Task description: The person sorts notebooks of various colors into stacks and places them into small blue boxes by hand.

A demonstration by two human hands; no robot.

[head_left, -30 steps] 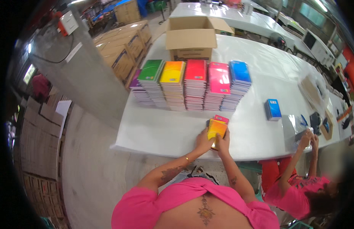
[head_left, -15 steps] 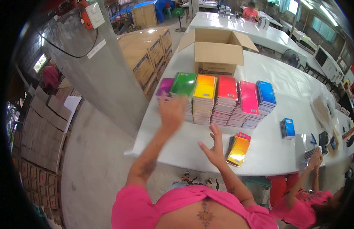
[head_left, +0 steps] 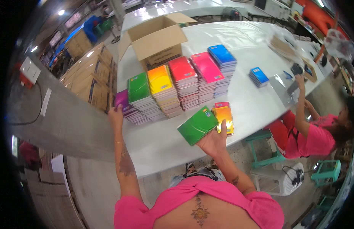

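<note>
My right hand (head_left: 214, 140) holds a green spiral notebook (head_left: 198, 125) over the near part of the table, thumb raised at its side. Just beyond lies a small pile with a yellow-orange notebook (head_left: 225, 122) on top and a pink one (head_left: 222, 104) showing behind. At the far left end of the row, my left hand (head_left: 116, 114) has its fingers closed at the edge of the top purple notebook (head_left: 122, 100). Beside that stack stand taller stacks of green (head_left: 139, 86), yellow (head_left: 160, 79), red (head_left: 182, 68), pink (head_left: 207, 68) and blue (head_left: 222, 54) notebooks.
An open cardboard box (head_left: 161, 47) stands behind the stacks on the white table (head_left: 154, 160). A small blue notebook stack (head_left: 259, 77) sits farther right. A co-worker in pink (head_left: 312, 133) sits at the right. A concrete pillar (head_left: 70, 110) and stacked cartons (head_left: 89, 78) are at the left.
A green notebook has come off its stack and is now in my right hand. My left hand has moved from the green stack to the purple one. The view has turned right.
</note>
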